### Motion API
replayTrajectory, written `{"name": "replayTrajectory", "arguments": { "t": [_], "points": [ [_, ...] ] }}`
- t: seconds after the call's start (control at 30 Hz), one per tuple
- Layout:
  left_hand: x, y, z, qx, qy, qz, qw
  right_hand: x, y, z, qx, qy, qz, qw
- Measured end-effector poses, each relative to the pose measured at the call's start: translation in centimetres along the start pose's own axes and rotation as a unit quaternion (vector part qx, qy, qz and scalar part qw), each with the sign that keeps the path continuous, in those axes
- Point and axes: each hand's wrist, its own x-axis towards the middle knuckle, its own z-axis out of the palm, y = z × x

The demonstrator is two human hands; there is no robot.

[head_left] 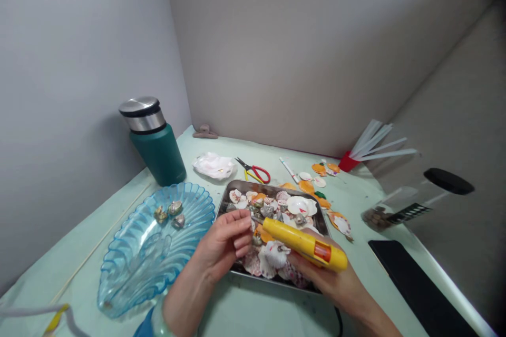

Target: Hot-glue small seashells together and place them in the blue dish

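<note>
My right hand [316, 268] is wrapped around a yellow glue gun [302, 239], whose metal nozzle points left. Close to the nozzle tip, my left hand [227, 239] has its thumb and fingers pinched together; whatever is between them is hidden or too small to name. Both hands are over a metal tray [272, 280] filled with seashells [269, 260] in white, orange and speckled pink. To the left is a blue shell-shaped dish [134, 253] with 3 small snail shells [175, 207] in it.
Behind the tray lie red-and-yellow pliers [256, 172], a white plastic bundle [214, 165] and a marker [289, 170]. A green bottle [158, 152] stands back left. At right are orange shells [306, 186], a red cup [348, 161] of glue sticks, a clear jar [399, 205] and a black slab [415, 279].
</note>
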Motion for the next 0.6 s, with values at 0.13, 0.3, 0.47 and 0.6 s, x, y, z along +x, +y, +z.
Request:
{"name": "replayTrajectory", "arguments": {
  "t": [0.13,0.3,0.47,0.6],
  "points": [
    [-0.1,0.0,0.0,0.003,-0.013,0.0,1.0,0.1,-0.1,0.0,0.009,0.004,-0.004,1.0],
    [-0.1,-0.1,-0.1,0.005,-0.016,0.0,1.0,0.1,-0.2,-0.2,0.011,0.01,-0.003,1.0],
    [0.0,-0.1,-0.1,-0.003,-0.005,-0.006,1.0,0.2,-0.9,-0.1,-0.008,-0.008,0.001,1.0],
    [0.1,-0.1,-0.1,0.002,0.002,-0.006,1.0,0.5,-1.4,0.1,-0.017,-0.008,0.003,1.0]
  ]
}}
